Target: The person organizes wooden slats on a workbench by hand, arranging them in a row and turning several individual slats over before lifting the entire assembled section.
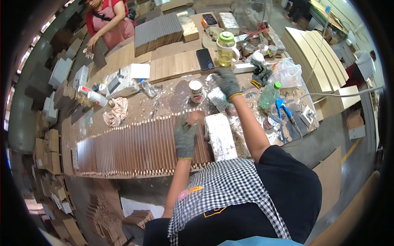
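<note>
My left hand (184, 134), in a grey-green knit glove, is over the right end of a long row of brown slats (135, 143) standing close together, with pale tips along both edges. Its fingers are blurred, so their grip does not show. Reaching farther out, my gloved right hand (228, 83) is above the table between a paint-smeared white can (197, 91) and a lidded jug (225, 48). Motion smears its fingers too. Below it lies a checked cloth (218, 99), and a white-crusted block (221, 137) sits just right of the slats.
A phone (205, 60) lies on wooden boards. At right are a green bottle (269, 95), a blue glue gun (283, 110) with a cable, and a plastic bag (286, 73). A crumpled rag (115, 112) lies left. A co-worker (111, 22) stands across the table beside stacked grey panels (158, 33).
</note>
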Demonstrator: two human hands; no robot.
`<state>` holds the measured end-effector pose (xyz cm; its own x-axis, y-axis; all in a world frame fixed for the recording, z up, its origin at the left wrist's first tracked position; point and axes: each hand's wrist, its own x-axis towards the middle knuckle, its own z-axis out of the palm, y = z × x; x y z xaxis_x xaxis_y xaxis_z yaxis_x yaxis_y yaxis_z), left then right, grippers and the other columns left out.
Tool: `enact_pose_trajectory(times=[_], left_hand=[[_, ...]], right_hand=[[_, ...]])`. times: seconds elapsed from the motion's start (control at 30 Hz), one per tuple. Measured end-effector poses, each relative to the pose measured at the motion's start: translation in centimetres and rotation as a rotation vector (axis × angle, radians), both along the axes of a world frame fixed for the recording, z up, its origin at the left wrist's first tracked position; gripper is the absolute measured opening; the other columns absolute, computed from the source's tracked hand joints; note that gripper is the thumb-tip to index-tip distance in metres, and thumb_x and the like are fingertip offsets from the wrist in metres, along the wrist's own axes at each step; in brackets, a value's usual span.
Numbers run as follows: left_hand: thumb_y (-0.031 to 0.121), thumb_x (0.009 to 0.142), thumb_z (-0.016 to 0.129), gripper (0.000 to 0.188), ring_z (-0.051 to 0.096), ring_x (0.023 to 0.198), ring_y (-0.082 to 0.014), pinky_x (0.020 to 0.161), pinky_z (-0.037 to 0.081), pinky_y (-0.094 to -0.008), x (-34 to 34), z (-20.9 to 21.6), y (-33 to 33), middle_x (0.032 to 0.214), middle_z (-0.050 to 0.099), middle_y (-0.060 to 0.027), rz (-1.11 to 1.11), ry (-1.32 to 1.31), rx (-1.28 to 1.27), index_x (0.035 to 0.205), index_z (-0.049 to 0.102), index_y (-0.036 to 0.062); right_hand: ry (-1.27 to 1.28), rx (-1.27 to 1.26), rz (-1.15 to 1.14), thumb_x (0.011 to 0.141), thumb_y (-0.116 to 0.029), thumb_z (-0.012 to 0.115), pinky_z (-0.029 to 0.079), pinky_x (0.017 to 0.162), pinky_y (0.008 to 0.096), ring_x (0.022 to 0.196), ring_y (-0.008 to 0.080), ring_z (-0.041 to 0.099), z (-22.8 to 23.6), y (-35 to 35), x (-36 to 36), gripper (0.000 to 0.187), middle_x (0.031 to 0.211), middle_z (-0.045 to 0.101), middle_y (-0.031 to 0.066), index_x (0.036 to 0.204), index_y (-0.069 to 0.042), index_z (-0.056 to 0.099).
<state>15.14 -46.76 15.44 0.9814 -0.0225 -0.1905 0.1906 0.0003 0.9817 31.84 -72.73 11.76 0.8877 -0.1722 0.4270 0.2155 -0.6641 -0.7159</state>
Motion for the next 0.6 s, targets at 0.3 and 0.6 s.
enact_pose_trajectory(times=[0.3,0.6], left_hand=[[0.005,0.089,0.081,0.075,0.059,0.126,-0.0260,0.106,0.052,-0.0349,-3.8,-4.6,3.2,0.141,0.058,-0.0175,0.227,0.012,0.014,0.153,0.043,-0.0043],[0.000,0.090,0.078,0.069,0.060,0.124,-0.0271,0.106,0.052,-0.0357,-6.5,-5.9,5.0,0.142,0.058,-0.0173,0.266,-0.007,0.017,0.150,0.045,-0.0063]], right_hand=[[0.266,-0.427,0.362,0.083,-0.034,0.078,0.050,0.107,0.0462,0.125,0.0386,0.058,-1.6,8.6,2.8,0.062,0.135,0.062,0.0179,0.138,-0.012,0.060],[-0.220,-0.339,-0.385,0.081,-0.030,0.079,0.047,0.102,0.0508,0.118,0.0412,0.060,6.2,-3.9,-8.7,0.055,0.123,0.066,0.0207,0.128,-0.006,0.065]])
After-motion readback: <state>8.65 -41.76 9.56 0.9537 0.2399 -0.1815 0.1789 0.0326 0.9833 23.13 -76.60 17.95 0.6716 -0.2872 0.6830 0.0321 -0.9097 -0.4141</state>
